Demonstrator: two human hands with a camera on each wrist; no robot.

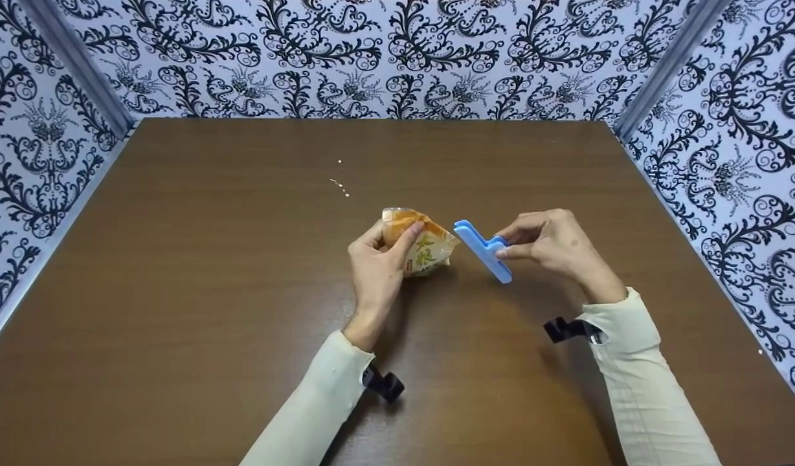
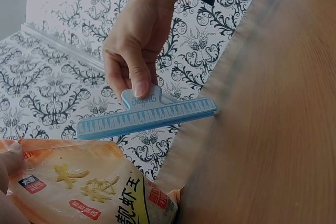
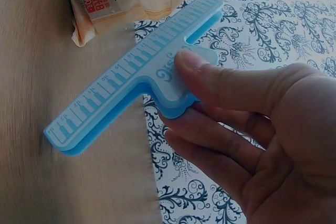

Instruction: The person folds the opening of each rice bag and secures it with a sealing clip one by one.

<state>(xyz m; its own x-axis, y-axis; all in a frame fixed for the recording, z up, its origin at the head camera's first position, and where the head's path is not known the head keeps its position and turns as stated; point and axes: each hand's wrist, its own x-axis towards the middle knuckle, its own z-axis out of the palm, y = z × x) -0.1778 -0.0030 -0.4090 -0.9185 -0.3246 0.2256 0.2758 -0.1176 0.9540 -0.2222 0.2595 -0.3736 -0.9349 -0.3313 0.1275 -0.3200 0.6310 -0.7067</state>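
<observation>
Currently, right hand [image 1: 558,242] is pinching the blue clip [image 1: 483,251], its long bar slanting just right of the packet [image 1: 428,254] the left hand [image 1: 377,264] is gripping.

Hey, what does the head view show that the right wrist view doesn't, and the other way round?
Only the head view shows the left hand gripping the packet, and pale specks on the table.

Only the right wrist view shows the piano-key print along the blue clip.

Both show the right hand pinching that clip, part of the packet, the table and the patterned wallpaper.
</observation>
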